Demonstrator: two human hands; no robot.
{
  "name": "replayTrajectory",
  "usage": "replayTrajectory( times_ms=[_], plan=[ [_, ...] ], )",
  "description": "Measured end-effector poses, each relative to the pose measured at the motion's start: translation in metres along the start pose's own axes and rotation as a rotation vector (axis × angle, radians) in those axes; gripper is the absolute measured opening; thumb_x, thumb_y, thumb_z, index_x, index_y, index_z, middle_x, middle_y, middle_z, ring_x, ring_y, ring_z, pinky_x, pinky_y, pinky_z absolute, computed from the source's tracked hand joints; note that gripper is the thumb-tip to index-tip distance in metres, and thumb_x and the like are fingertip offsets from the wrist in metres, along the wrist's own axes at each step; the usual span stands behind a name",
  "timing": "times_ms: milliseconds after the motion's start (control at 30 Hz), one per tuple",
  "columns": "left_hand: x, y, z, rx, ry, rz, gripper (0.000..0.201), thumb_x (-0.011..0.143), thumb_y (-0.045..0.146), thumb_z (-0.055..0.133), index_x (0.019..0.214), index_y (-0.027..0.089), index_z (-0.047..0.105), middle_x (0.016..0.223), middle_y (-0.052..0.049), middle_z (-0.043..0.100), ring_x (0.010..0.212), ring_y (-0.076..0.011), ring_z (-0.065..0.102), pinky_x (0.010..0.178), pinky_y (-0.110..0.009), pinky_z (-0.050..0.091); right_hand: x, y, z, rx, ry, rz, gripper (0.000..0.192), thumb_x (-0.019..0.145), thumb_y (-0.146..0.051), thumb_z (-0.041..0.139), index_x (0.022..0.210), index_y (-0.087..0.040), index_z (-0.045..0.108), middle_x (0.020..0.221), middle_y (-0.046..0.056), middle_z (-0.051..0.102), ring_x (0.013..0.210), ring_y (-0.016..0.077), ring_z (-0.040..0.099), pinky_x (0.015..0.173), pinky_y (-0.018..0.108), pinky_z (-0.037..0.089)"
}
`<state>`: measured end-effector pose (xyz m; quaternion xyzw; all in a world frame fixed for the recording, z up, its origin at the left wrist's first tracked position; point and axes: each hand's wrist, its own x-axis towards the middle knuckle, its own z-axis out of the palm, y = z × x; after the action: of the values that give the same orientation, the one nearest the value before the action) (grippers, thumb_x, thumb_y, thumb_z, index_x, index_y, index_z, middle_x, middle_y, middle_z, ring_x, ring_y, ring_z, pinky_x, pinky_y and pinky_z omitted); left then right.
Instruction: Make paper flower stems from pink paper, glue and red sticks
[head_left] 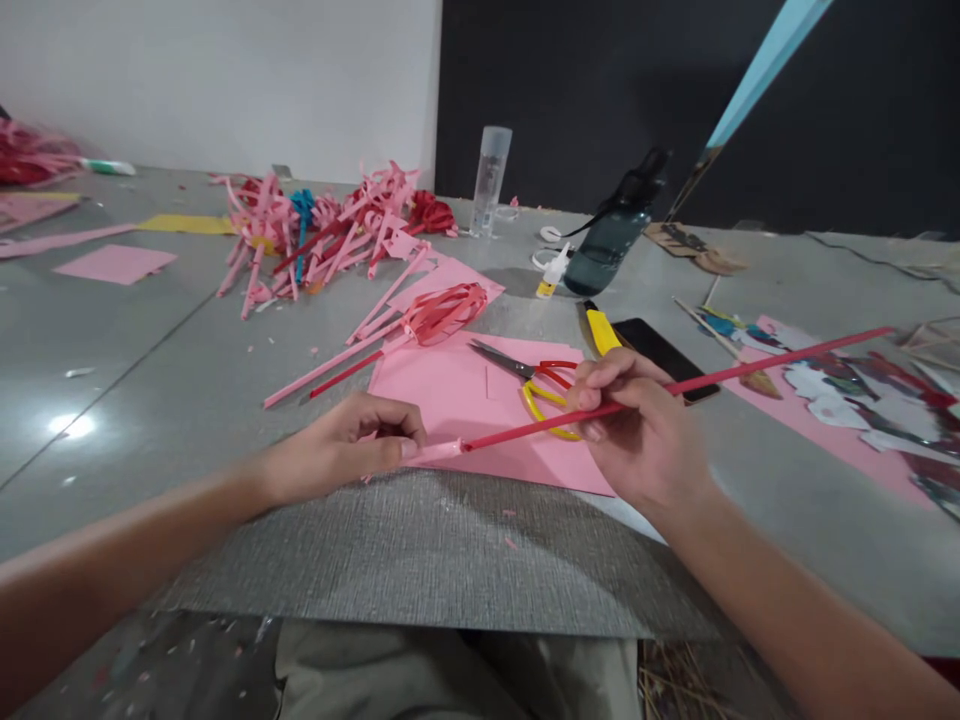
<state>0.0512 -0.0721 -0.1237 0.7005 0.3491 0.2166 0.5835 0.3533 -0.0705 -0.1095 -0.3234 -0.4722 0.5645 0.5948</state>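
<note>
My right hand (645,425) is closed around a long thin red stick (780,362), which slants down to the left across the pink paper. At the stick's lower end sits a short pink paper tube (444,452), its other end pinched in the fingers of my left hand (364,440). Tube and stick meet end to end; whether one goes inside the other I cannot tell. Under both hands lie pink paper sheets (420,380). Scissors (529,373) with red and yellow handles rest on them, partly behind my right hand.
Finished-looking paper flowers (330,230) pile up at the back left, with one red-pink paper flower (446,315) nearer. A clear bottle (491,180), dark water bottle (611,240), small glue bottle (553,272), yellow cutter (602,330) and phone (660,352) stand or lie beyond my hands.
</note>
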Motion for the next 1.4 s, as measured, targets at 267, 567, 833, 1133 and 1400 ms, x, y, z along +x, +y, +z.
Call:
replayTrajectory(
  times_ms=[267,567,833,1133,1400],
  plan=[
    [0.000,0.002,0.000,0.035,0.008,0.003,0.028,0.096,0.040,0.060,0.083,0.016,0.063,0.069,0.003,0.047,0.061,-0.0090,0.039,0.054,-0.023,0.030,-0.004,0.000,0.004,-0.029,-0.035,-0.025,0.018,0.082,-0.014,0.066,0.073,-0.026,0.076,0.064,0.003,0.061,0.057,0.0147,0.049,0.045,0.030,0.033],
    [0.001,0.005,0.001,0.051,0.016,0.009,0.029,0.095,0.040,0.059,0.082,0.015,0.063,0.068,0.003,0.048,0.060,-0.0087,0.039,0.054,-0.022,0.031,-0.008,0.001,0.009,-0.057,-0.128,-0.049,0.013,0.087,-0.017,0.069,0.081,-0.024,0.078,0.069,0.002,0.066,0.060,0.0140,0.058,0.047,0.027,0.043],
    [0.001,0.012,0.003,0.072,0.032,0.010,0.025,0.093,0.037,0.059,0.081,0.015,0.063,0.068,0.002,0.048,0.061,-0.0092,0.037,0.055,-0.024,0.029,-0.016,0.002,0.012,-0.078,-0.261,0.031,0.009,0.092,-0.028,0.073,0.091,-0.023,0.081,0.082,0.005,0.075,0.066,0.0192,0.071,0.059,0.034,0.058],
    [0.001,0.010,0.002,0.178,0.038,0.011,0.024,0.094,0.035,0.056,0.082,0.016,0.063,0.071,0.002,0.051,0.067,-0.0112,0.041,0.062,-0.025,0.033,-0.019,0.009,0.011,-0.153,-0.396,0.055,0.014,0.097,-0.030,0.068,0.101,-0.025,0.080,0.103,0.006,0.071,0.074,0.0161,0.070,0.066,0.033,0.058],
    [0.003,0.011,0.005,0.184,0.048,0.018,0.023,0.093,0.034,0.057,0.080,0.016,0.063,0.071,0.002,0.051,0.067,-0.0112,0.042,0.062,-0.025,0.032,-0.018,0.015,0.015,-0.251,-0.354,0.170,0.018,0.089,-0.034,0.079,0.097,-0.022,0.069,0.079,-0.002,0.054,0.065,0.0107,0.048,0.055,0.025,0.040]
  ],
)
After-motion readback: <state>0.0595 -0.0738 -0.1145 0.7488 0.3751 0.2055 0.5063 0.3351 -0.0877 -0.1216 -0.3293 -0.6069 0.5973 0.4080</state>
